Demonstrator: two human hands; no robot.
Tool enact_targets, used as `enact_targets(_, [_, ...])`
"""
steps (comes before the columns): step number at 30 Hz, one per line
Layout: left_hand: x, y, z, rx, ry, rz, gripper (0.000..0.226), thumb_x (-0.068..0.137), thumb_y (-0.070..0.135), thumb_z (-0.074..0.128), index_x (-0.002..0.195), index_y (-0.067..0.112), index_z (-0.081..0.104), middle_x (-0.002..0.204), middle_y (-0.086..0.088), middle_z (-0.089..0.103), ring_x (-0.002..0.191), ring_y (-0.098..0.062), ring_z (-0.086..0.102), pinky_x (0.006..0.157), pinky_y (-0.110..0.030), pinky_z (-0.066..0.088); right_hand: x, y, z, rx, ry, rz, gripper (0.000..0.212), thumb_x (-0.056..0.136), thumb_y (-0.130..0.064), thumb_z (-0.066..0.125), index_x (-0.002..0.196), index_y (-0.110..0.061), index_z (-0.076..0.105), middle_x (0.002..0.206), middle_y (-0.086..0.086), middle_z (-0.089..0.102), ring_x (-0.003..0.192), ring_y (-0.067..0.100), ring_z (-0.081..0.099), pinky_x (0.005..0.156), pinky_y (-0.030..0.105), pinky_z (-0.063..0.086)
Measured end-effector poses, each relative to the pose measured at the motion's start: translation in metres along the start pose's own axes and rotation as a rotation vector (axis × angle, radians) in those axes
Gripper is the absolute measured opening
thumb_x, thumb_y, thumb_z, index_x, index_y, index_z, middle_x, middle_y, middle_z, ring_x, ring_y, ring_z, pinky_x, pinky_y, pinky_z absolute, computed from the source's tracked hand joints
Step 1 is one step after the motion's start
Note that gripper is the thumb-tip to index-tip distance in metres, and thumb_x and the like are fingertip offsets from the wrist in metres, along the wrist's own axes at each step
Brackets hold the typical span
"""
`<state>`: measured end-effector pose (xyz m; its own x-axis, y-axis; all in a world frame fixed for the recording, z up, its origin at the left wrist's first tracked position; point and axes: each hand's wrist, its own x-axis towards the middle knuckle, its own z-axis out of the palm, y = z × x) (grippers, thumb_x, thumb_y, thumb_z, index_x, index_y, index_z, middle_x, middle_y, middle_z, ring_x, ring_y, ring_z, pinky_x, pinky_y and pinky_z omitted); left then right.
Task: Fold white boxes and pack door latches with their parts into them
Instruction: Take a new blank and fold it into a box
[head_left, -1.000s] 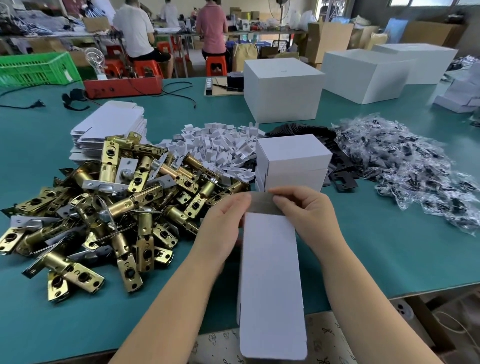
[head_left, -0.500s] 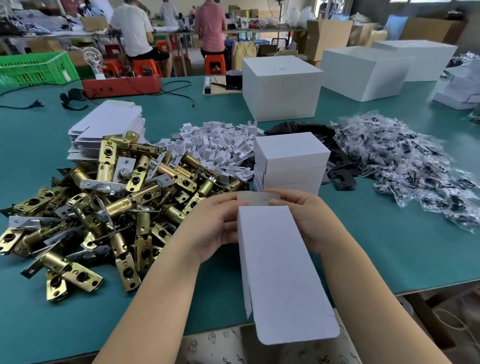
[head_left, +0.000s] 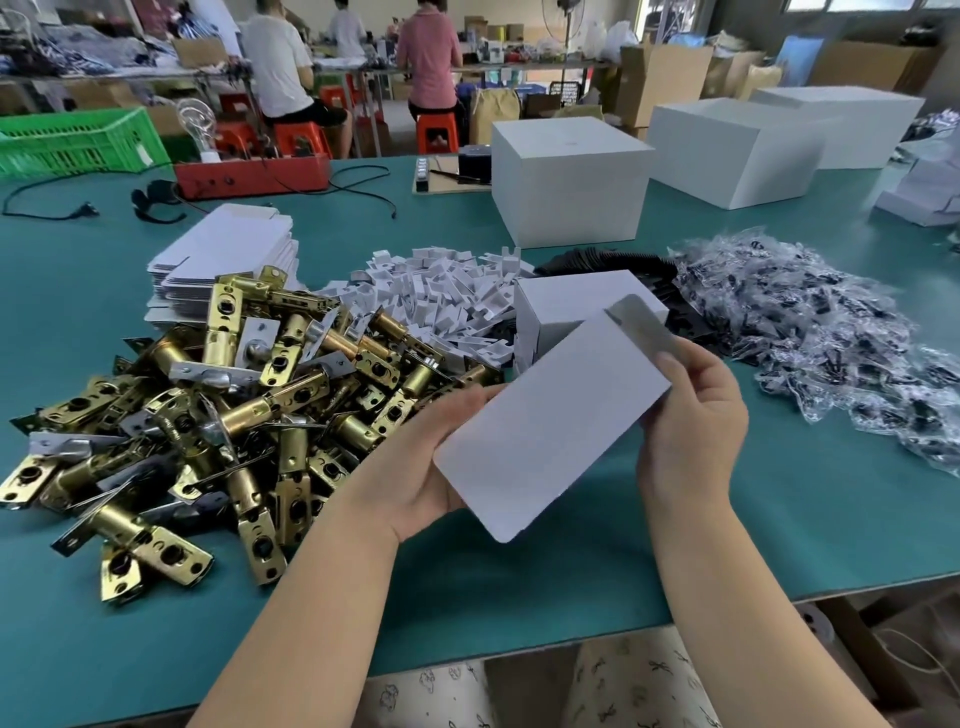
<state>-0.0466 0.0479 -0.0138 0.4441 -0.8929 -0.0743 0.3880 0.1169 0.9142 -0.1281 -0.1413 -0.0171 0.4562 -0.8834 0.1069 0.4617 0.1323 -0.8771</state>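
A flat white box (head_left: 550, 421) is held up above the near edge of the green table (head_left: 779, 519), tilted, with its far end higher. It is not yet opened into a box shape, so the folding is judged to be at its start.

The box could be bent in the wrong place if the grey flap (head_left: 641, 325) at the top is pushed too hard. It could also slip down, because only its edges are gripped. If it is dropped to the left, it would land on the heap of brass door latches (head_left: 218, 415) just beside it.

The left hand (head_left: 421, 467) is placed under the lower left side of the box, palm up, with its fingers hidden behind the card. The box is cupped by it. The right hand (head_left: 691, 415) is raised at the right edge, and the card is pinched by it near the flap, thumb on the front. Both arms are stretched forward from the bottom of the view.

Behind the box, a small stack of folded white boxes (head_left: 571, 306) is seen. Farther back lie a pile of small white card pieces (head_left: 441, 291), black plates (head_left: 618, 260), bags of small parts (head_left: 831, 332) to the right, and a stack of flat box blanks (head_left: 228, 254) to the left. 3 big white boxes (head_left: 569, 176) stand well beyond.
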Motion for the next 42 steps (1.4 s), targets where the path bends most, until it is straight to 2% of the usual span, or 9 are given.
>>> enact_targets(5, [0.001, 0.000, -0.005, -0.164, -0.296, 0.238, 0.062, 0.083, 0.024, 0.076, 0.139, 0.014, 0.052, 0.131, -0.011, 0.061, 0.117, -0.030, 0.060, 0.095, -0.042, 0.053, -0.002, 0.001, -0.001, -0.057, 0.123, -0.116, 0.008, 0.078, -0.019, 0.056, 0.083, -0.022, 0.050, 0.088, 0.004, 0.054, 0.071, 0.012, 0.055, 0.060, 0.028, 0.050])
enact_targets(11, [0.010, -0.003, -0.002, -0.171, 0.121, 0.424, 0.048, 0.064, 0.027, 0.091, 0.109, 0.025, 0.073, 0.111, -0.003, 0.071, 0.100, -0.022, 0.068, 0.083, -0.031, 0.057, -0.016, 0.009, 0.004, -0.293, -0.292, -0.204, 0.028, 0.073, -0.006, 0.055, 0.067, -0.028, 0.039, 0.057, -0.016, 0.045, 0.047, 0.015, 0.059, 0.045, 0.021, 0.039])
enact_targets(15, [0.013, -0.004, 0.007, -0.248, 0.337, 0.392, 0.035, 0.076, 0.027, 0.081, 0.109, 0.026, 0.070, 0.106, -0.004, 0.073, 0.094, -0.022, 0.071, 0.077, -0.038, 0.060, -0.029, 0.013, 0.010, -0.503, -0.569, -0.339, 0.021, 0.074, -0.027, 0.056, 0.061, -0.027, 0.039, 0.059, -0.006, 0.043, 0.057, 0.028, 0.048, 0.056, 0.041, 0.040])
enact_targets(18, [0.012, -0.004, 0.010, -0.250, 0.411, 0.378, 0.034, 0.084, 0.023, 0.067, 0.117, 0.022, 0.059, 0.105, -0.007, 0.074, 0.091, -0.024, 0.072, 0.070, -0.040, 0.060, -0.032, 0.009, 0.012, -0.319, -0.646, -0.128, 0.027, 0.079, -0.038, 0.055, 0.061, -0.020, 0.049, 0.055, 0.002, 0.056, 0.053, 0.027, 0.056, 0.057, 0.038, 0.048])
enact_targets(22, [0.010, -0.003, 0.011, -0.180, 0.389, 0.373, 0.029, 0.084, 0.023, 0.061, 0.113, 0.024, 0.060, 0.105, -0.005, 0.074, 0.091, -0.023, 0.073, 0.067, -0.037, 0.060, -0.027, 0.001, 0.010, -0.112, -0.734, 0.105, 0.025, 0.081, -0.021, 0.063, 0.071, -0.016, 0.040, 0.051, 0.001, 0.056, 0.045, 0.019, 0.057, 0.049, 0.027, 0.050])
enact_targets(28, [0.011, -0.009, 0.016, 0.036, 0.339, 0.390, 0.045, 0.073, 0.009, 0.074, 0.114, 0.021, 0.060, 0.098, -0.004, 0.072, 0.083, -0.020, 0.071, 0.063, -0.033, 0.059, -0.027, 0.003, 0.013, -0.177, -0.624, 0.101, 0.023, 0.075, -0.018, 0.064, 0.083, -0.019, 0.042, 0.062, 0.003, 0.056, 0.041, 0.016, 0.053, 0.047, 0.029, 0.051])
enact_targets(33, [0.015, -0.020, 0.024, 0.154, 0.417, 0.410, 0.049, 0.058, 0.016, 0.078, 0.104, 0.022, 0.064, 0.087, -0.001, 0.071, 0.080, -0.017, 0.068, 0.060, -0.027, 0.053, -0.032, 0.009, 0.011, -0.422, -0.553, -0.089, 0.044, 0.072, -0.017, 0.054, 0.093, -0.055, 0.048, 0.078, -0.005, 0.065, 0.050, 0.017, 0.063, 0.051, 0.027, 0.053])
enact_targets(37, [0.016, -0.018, 0.021, 0.121, 0.413, 0.347, 0.046, 0.056, 0.023, 0.070, 0.100, 0.016, 0.058, 0.080, 0.005, 0.067, 0.069, -0.011, 0.059, 0.050, -0.024, 0.044, -0.034, 0.009, 0.010, -0.438, -0.512, -0.223, 0.029, 0.074, -0.016, 0.054, 0.081, -0.044, 0.054, 0.064, -0.019, 0.055, 0.051, 0.001, 0.043, 0.051, 0.015, 0.038])
enact_targets(42, [0.012, -0.014, 0.014, 0.178, 0.345, 0.227, 0.030, 0.065, 0.017, 0.064, 0.095, 0.016, 0.060, 0.075, 0.002, 0.065, 0.060, -0.012, 0.057, 0.048, -0.023, 0.042, -0.028, 0.002, 0.010, -0.351, -0.577, -0.149, 0.023, 0.068, -0.009, 0.060, 0.063, -0.031, 0.064, 0.109, -0.018, 0.067, 0.073, -0.001, 0.058, 0.061, 0.013, 0.042])
